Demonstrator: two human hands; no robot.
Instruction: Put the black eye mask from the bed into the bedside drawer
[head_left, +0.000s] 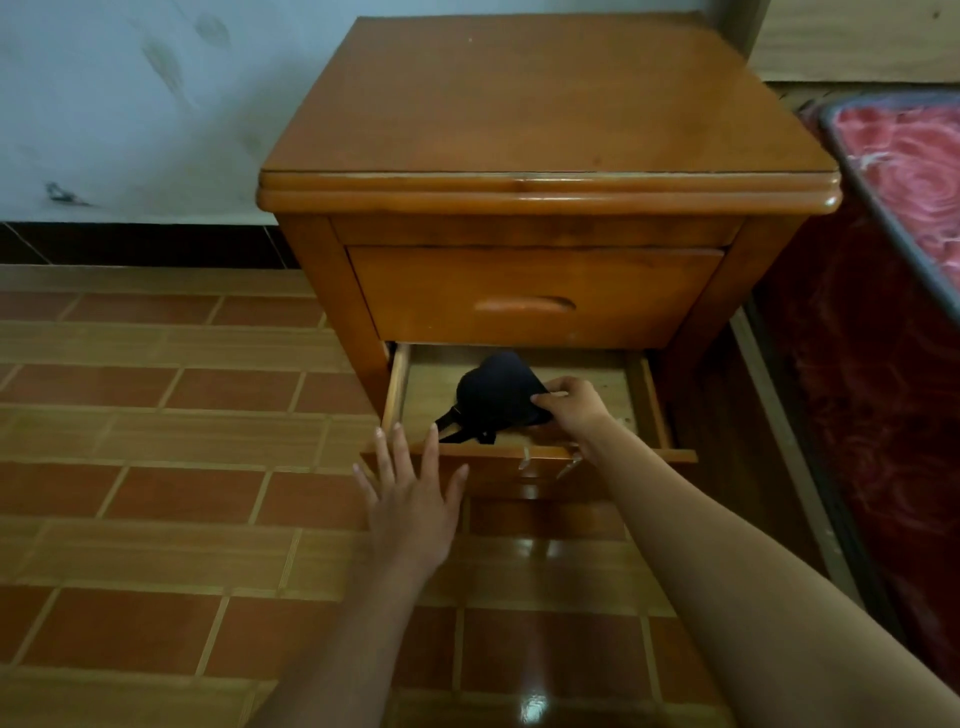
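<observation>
My right hand (571, 408) pinches the eye mask (496, 400) at its right end, long axis leftward inside the drawer (524, 451); my left hand (410, 493) is spread, holding nothing.

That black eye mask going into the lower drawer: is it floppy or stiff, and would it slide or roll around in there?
The black eye mask is probably soft: it bunches where the right hand pinches it, and its strap hangs limp. It looks light, since a fingertip pinch carries it. Limp fabric would likely stay put on the bare wood of the lower drawer rather than roll.
</observation>
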